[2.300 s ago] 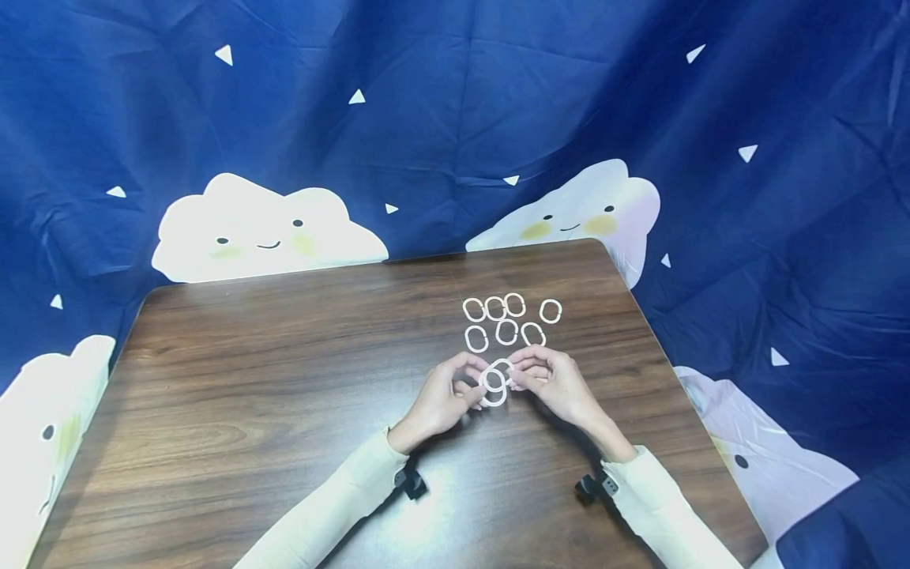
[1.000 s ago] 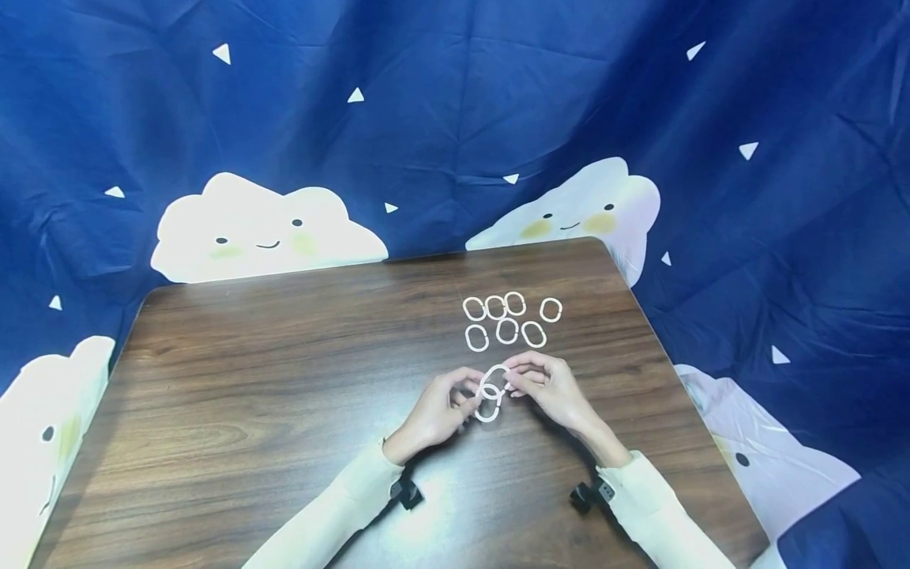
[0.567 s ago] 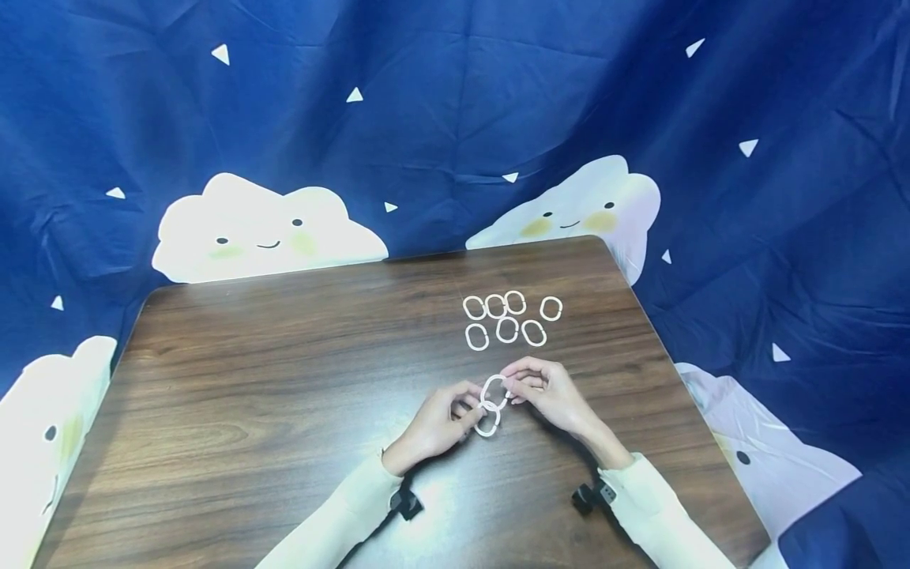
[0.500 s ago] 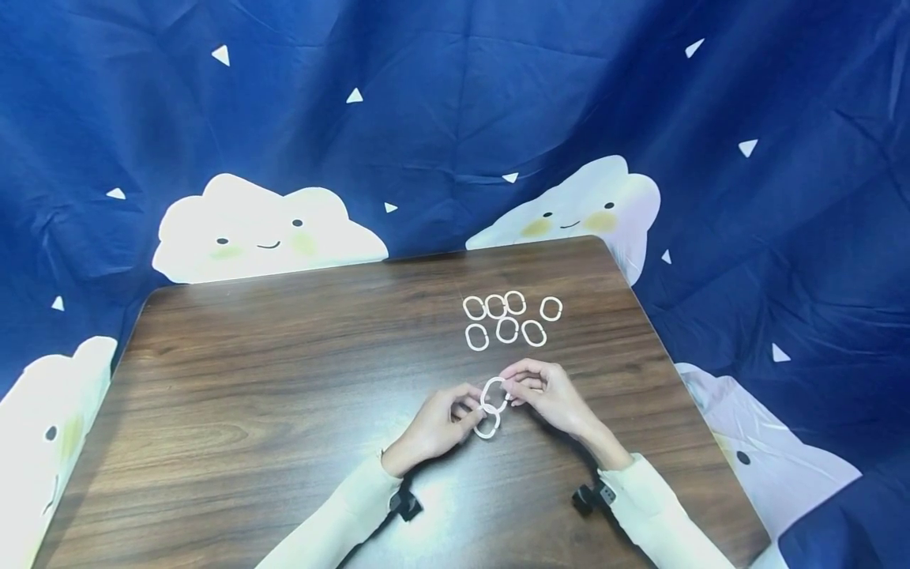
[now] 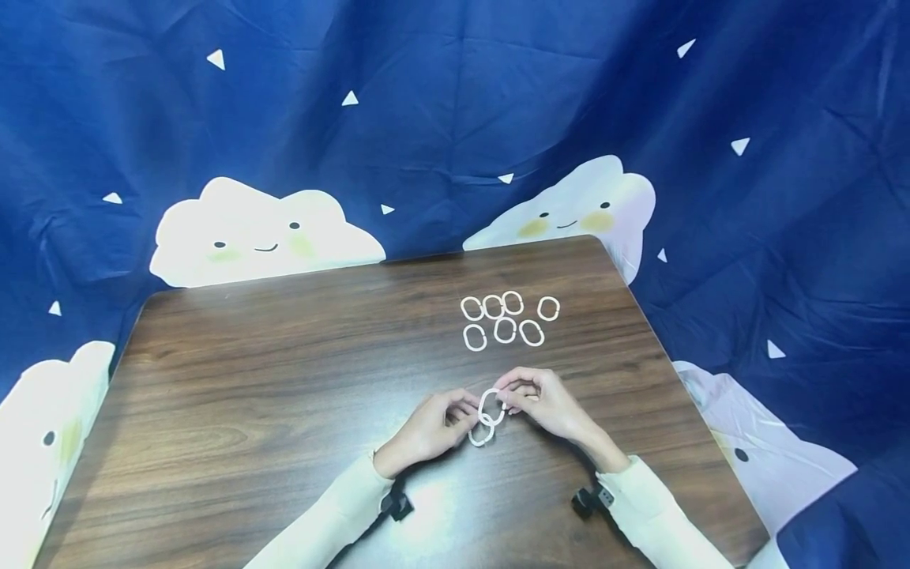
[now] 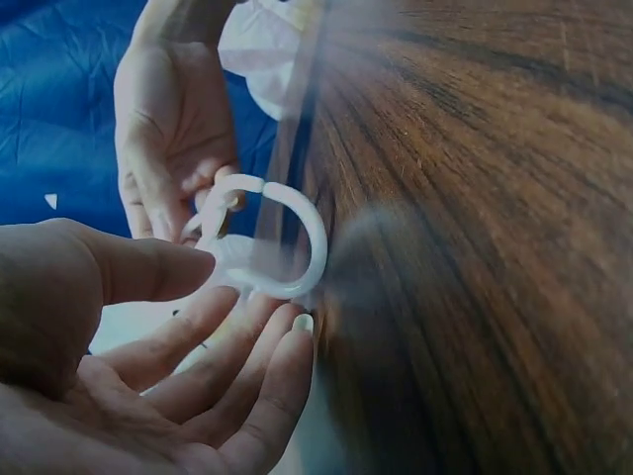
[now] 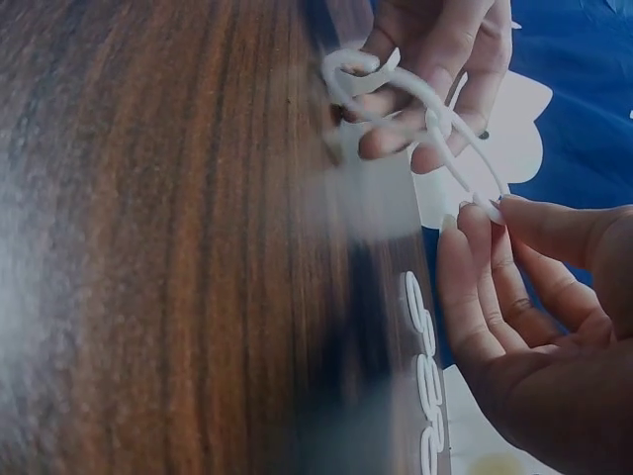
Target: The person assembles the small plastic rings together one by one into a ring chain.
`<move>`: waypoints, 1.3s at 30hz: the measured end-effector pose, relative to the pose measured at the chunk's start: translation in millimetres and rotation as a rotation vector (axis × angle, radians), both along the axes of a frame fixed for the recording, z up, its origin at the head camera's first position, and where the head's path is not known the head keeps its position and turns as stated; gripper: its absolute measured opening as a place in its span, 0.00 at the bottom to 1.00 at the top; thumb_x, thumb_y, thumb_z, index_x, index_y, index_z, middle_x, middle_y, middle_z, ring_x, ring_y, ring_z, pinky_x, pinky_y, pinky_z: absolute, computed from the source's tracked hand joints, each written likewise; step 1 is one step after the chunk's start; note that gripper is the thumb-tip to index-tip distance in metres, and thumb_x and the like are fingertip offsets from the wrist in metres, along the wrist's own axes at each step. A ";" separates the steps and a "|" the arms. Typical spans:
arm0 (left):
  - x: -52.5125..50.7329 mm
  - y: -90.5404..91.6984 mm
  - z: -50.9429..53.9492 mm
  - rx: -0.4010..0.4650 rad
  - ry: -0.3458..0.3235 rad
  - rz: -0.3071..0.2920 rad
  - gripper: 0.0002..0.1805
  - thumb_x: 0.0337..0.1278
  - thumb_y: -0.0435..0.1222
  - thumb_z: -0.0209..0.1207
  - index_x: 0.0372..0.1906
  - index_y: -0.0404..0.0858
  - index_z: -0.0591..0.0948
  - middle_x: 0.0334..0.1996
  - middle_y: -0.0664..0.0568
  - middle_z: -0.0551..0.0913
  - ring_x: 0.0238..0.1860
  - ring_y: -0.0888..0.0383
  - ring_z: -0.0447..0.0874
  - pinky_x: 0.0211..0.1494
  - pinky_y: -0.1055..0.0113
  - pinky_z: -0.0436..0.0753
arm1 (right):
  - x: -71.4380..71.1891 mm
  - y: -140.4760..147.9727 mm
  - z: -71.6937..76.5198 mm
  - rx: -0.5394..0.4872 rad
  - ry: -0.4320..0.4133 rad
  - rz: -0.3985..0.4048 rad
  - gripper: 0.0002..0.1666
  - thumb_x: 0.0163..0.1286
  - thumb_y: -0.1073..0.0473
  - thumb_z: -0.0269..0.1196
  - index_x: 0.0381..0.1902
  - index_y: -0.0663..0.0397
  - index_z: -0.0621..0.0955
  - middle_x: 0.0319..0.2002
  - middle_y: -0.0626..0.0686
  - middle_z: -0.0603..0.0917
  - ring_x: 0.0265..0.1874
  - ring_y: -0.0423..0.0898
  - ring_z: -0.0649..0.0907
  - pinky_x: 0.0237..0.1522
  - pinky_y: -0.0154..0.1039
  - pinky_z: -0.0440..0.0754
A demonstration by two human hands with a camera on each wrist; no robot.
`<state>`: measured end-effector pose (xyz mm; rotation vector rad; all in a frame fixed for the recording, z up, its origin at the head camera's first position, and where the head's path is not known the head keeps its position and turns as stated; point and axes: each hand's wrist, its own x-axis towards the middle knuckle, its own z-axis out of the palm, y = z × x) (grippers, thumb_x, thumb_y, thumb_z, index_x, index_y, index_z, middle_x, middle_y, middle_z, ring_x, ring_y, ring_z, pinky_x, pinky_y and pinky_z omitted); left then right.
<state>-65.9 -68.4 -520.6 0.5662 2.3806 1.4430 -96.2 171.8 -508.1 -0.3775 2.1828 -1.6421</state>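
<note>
In the head view both hands meet low over the table's right half, each with a white oval plastic shower curtain ring. My right hand (image 5: 550, 403) pinches the upper ring (image 5: 481, 405) between thumb and fingertips. My left hand (image 5: 430, 427) pinches the lower ring (image 5: 479, 444) at its left side. The two rings cross and look linked. A small split shows in the left hand's ring (image 6: 318, 242) in the left wrist view. The right wrist view shows thumb and fingertips on the end of the other ring (image 7: 470, 139). Fingers partly hide both rings.
Several more white rings lie loose behind the hands, some touching, such as the near-left ring (image 5: 465, 336) and a separate ring (image 5: 539, 307) at the right. The brown wooden table (image 5: 249, 379) ends at a blue curtain (image 5: 426, 95) with printed clouds.
Both hands have moved nearer the person with their rings. The rings overlapped widely at first; now they are drawn apart and cross only at their ends. The loose rings lie as before.
</note>
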 end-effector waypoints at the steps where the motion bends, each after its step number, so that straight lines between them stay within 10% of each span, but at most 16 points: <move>1: 0.0 -0.6 -0.2 0.002 0.000 0.000 0.12 0.70 0.31 0.61 0.53 0.33 0.85 0.40 0.44 0.92 0.41 0.54 0.91 0.44 0.74 0.88 | 0.2 -0.1 -0.6 0.005 0.000 0.002 0.12 0.72 0.65 0.68 0.49 0.67 0.84 0.40 0.71 0.89 0.33 0.43 0.90 0.40 0.42 0.93; 39: -8.0 5.3 -5.1 0.163 -0.062 0.151 0.08 0.66 0.29 0.65 0.48 0.31 0.84 0.36 0.42 0.88 0.30 0.65 0.83 0.34 0.78 0.85 | -8.0 -1.7 -3.2 0.006 0.015 -0.004 0.13 0.74 0.62 0.66 0.50 0.68 0.84 0.38 0.67 0.90 0.33 0.48 0.91 0.40 0.44 0.94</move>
